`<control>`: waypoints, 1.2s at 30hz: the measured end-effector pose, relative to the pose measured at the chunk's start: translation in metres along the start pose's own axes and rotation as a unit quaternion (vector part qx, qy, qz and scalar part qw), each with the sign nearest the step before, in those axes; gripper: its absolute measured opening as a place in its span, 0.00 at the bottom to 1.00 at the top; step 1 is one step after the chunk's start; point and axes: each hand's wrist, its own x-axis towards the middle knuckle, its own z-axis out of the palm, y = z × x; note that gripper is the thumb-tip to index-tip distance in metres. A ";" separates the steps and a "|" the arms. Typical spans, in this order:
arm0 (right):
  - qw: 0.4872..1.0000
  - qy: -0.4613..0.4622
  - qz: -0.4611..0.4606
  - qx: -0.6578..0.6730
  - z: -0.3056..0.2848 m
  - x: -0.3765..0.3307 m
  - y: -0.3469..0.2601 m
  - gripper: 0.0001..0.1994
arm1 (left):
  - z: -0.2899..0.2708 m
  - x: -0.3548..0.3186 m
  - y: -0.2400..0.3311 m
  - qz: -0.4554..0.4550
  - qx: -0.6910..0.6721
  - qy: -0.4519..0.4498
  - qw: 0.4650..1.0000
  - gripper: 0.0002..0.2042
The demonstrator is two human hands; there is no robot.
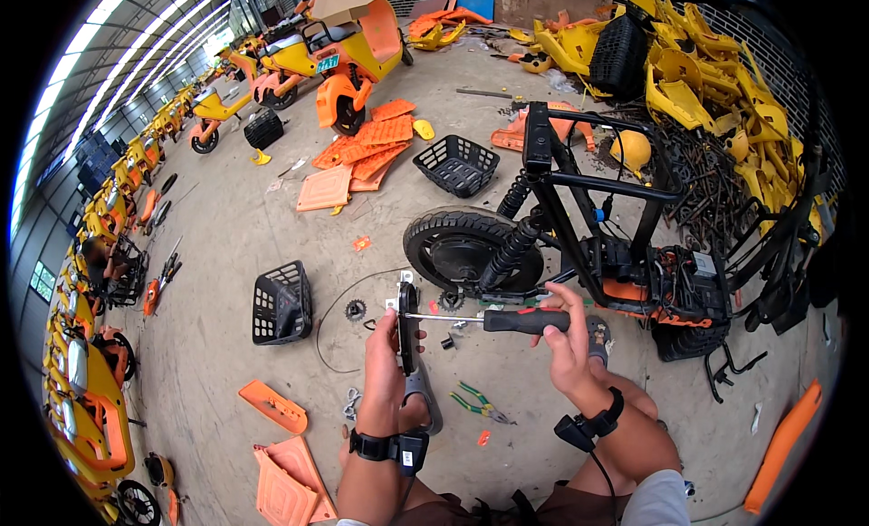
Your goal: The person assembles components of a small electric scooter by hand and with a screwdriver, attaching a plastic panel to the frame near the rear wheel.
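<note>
Two hands [385, 368], one screwdriver [507, 320]

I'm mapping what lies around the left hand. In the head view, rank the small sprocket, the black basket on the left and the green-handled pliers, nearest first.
From the left hand:
1. Small sprocket, just up-left on the floor.
2. Green-handled pliers, to its right.
3. Black basket, farther left.

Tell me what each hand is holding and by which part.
The left hand grips a flat black part by its lower end. The right hand holds a screwdriver by its black handle, tip against the part.
</note>
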 end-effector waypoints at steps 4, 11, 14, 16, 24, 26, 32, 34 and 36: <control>0.995 -0.021 0.093 -0.002 -0.001 -0.001 -0.005 0.21 | -0.004 0.001 -0.002 0.007 -0.020 -0.002 1.000 0.20; 0.989 -0.001 0.149 0.005 0.003 0.001 -0.010 0.23 | -0.003 0.000 -0.002 0.012 -0.005 0.009 1.000 0.20; 0.985 -0.006 0.160 0.059 -0.001 0.002 -0.009 0.24 | -0.002 0.000 -0.001 0.019 0.004 0.005 1.000 0.19; 0.991 -0.002 0.113 0.069 -0.001 0.000 -0.001 0.24 | -0.001 0.000 0.000 0.014 0.006 0.005 1.000 0.19; 0.984 0.007 0.155 0.087 -0.002 0.003 -0.002 0.24 | -0.004 0.002 -0.003 0.016 0.018 0.003 1.000 0.20; 0.990 0.009 0.114 0.082 -0.003 0.003 0.002 0.24 | -0.003 0.003 -0.002 0.013 0.023 0.000 1.000 0.19; 0.986 0.014 0.152 0.059 -0.003 0.003 -0.001 0.23 | -0.003 0.002 -0.003 0.015 0.030 0.009 0.999 0.19; 0.989 0.004 0.140 0.047 -0.004 0.003 0.003 0.23 | -0.003 0.003 -0.004 0.015 0.031 0.004 0.999 0.19; 0.986 -0.001 0.164 0.041 -0.004 0.004 0.001 0.23 | -0.004 0.002 -0.004 0.017 0.033 0.003 0.999 0.19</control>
